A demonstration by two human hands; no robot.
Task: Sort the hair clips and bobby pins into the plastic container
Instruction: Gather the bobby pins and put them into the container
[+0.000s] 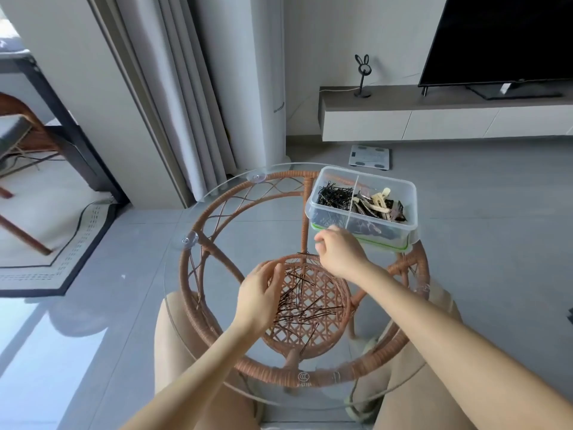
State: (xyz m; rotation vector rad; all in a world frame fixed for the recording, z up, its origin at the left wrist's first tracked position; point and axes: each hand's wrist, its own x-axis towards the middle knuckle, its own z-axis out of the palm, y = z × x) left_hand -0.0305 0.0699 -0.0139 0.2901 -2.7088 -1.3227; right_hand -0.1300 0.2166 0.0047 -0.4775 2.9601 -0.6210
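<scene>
Brown woven rattan forms the round basket [346,301] that stands in the middle of the round clear glass tabletop [235,212]. A loose pile of thin dark metal bobby pins [305,305] lies inside it, pointing in many directions.

The left hand [260,297] is at the left rim of the basket. Its fingers are bent over the pile and their tips are among the pins, but I cannot tell if its grip has closed on any.

The right hand [339,252] is above the far rim of the basket, just in front of the clear rectangular plastic container [387,234]. Its fingers are curled narrow, and the frame does not show if a pin is between them.

The container is at the far right of the tabletop. A thin white divider [352,200] splits it in two: the left part holds a heap of black pins and the right part holds cream and dark hair clips [376,206].

I judge the step as carrying pins across. The pin compartment lies forward and a little left of the right hand's grip, very near, so this hand is the nearer one. The divider runs away from the person, so a release must stay left of it.
</scene>
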